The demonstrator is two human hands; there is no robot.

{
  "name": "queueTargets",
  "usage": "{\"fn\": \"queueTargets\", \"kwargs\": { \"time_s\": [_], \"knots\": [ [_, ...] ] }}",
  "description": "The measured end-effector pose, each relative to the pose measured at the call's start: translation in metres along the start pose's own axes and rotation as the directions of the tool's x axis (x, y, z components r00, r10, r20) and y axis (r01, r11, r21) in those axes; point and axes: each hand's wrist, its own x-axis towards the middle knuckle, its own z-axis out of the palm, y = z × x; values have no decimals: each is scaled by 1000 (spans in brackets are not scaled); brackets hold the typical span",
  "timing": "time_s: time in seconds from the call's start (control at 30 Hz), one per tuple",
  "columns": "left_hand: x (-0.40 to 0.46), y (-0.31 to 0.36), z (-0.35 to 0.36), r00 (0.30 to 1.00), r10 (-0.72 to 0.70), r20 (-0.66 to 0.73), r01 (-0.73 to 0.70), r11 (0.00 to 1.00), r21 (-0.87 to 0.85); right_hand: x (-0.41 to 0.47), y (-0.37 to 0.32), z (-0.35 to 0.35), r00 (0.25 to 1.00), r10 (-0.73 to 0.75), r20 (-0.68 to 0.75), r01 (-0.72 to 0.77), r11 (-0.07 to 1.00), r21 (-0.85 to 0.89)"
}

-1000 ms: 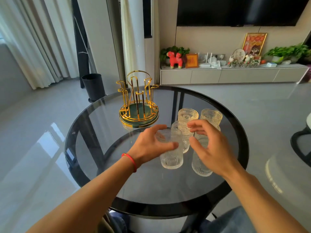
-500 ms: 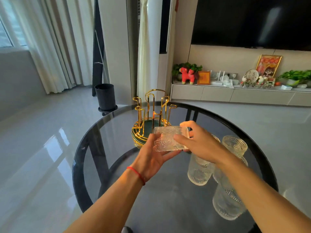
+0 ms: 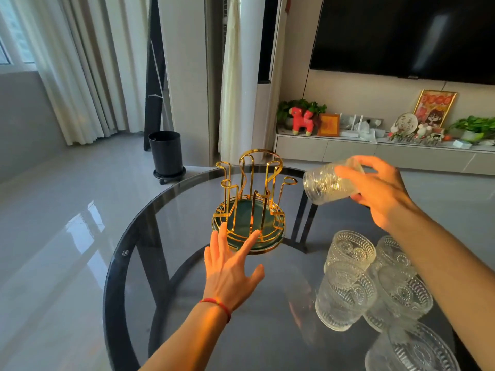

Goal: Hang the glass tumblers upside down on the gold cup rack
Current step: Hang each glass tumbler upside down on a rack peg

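This is a home living room; a large dark television [image 3: 407, 36] hangs on the wall above a long low cabinet [image 3: 375, 153] set with potted plants [image 3: 300, 108], a red toy animal [image 3: 301, 121], a framed picture [image 3: 435, 107] and small ornaments. Pale floor-length curtains [image 3: 80, 65] cover a window at the left; a black bin [image 3: 165, 152] stands on the glossy tiled floor [image 3: 59, 223]; a round glass-topped table [image 3: 187, 303] fills the foreground.
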Motion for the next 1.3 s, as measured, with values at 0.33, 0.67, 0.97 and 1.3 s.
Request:
{"fn": "queueTargets", "kwargs": {
  "time_s": [0.33, 0.67, 0.97, 1.3],
  "knots": [
    [0, -7, 11, 998, -1, 64, -8, 988, 152, 97, -77, 127, 967, -150, 205, 183, 971, -152],
    [-4, -6, 14, 1000, 2, -8, -1, 991, 132, 115, -72, 182, 686, 40, 727, 484, 720, -496],
    [-2, -6, 16, 1000, -5, -6, 6, 991, 135, 124, -73, 196, 555, 253, 792, 568, 580, -584],
    [-2, -6, 12, 1000, 5, 17, -8, 974, 225, 100, -68, 164, 735, -12, 678, 478, 719, -505]
  ]
}}
